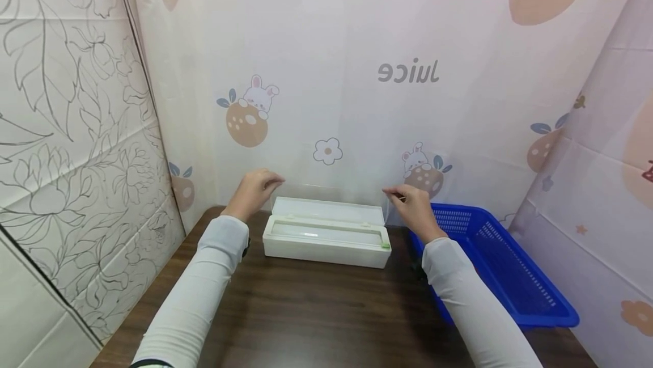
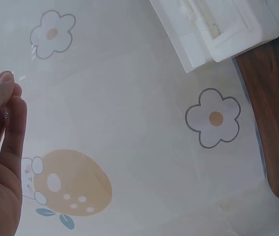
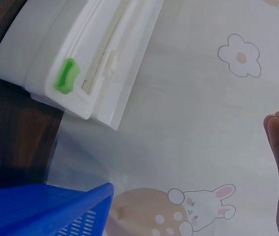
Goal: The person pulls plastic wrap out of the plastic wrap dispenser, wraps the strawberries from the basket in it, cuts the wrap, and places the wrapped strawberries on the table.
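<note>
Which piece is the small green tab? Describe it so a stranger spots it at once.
On the brown table, left of the blue basket, sits a long white film dispenser with its lid open. At the basket end of its front top edge is the green tab, the dispenser's only green part.

The cling-film dispenser is white, its slide cutter bright green. The film seems clear, though it barely shows. Dark brown wood grain marks the table; the basket at right is deep blue. The far curtain is off-white, printed with tan strawberries, blue-grey leaves and white rabbits; the left curtain bears grey line-drawn flowers on white.
</note>
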`<state>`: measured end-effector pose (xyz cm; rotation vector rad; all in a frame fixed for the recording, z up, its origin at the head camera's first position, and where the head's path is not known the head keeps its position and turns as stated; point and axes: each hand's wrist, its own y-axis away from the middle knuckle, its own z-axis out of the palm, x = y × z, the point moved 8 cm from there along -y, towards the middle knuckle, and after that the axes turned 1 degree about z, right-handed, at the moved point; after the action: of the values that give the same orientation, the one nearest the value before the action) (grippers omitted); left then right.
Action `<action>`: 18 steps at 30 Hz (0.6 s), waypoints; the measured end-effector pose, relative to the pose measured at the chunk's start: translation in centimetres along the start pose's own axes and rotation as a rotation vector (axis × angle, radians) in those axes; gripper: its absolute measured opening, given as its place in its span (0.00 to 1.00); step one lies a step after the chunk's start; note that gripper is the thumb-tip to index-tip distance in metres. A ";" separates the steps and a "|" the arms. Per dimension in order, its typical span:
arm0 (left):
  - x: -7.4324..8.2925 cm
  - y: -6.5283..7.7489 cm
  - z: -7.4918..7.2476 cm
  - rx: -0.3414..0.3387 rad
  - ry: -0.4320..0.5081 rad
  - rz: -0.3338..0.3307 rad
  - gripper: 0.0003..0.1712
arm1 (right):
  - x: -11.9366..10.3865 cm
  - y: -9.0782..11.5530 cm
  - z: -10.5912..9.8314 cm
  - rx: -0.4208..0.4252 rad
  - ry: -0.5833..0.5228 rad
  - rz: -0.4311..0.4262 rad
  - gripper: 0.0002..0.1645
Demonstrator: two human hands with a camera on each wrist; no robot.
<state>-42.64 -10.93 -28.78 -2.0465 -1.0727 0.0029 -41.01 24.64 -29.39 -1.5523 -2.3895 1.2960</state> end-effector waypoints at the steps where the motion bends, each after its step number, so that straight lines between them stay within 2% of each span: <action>1: 0.0 0.0 -0.1 0.002 0.001 0.001 0.07 | 0.0 0.0 0.0 0.000 0.001 -0.003 0.09; 18: 0.6 -0.7 -1.1 0.021 -0.018 0.028 0.07 | -0.8 -1.0 -1.0 0.003 0.032 -0.090 0.10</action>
<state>-42.34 -10.96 -27.38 -2.0457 -1.0505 0.0468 -40.96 24.52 -27.72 -1.4347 -2.4072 1.2476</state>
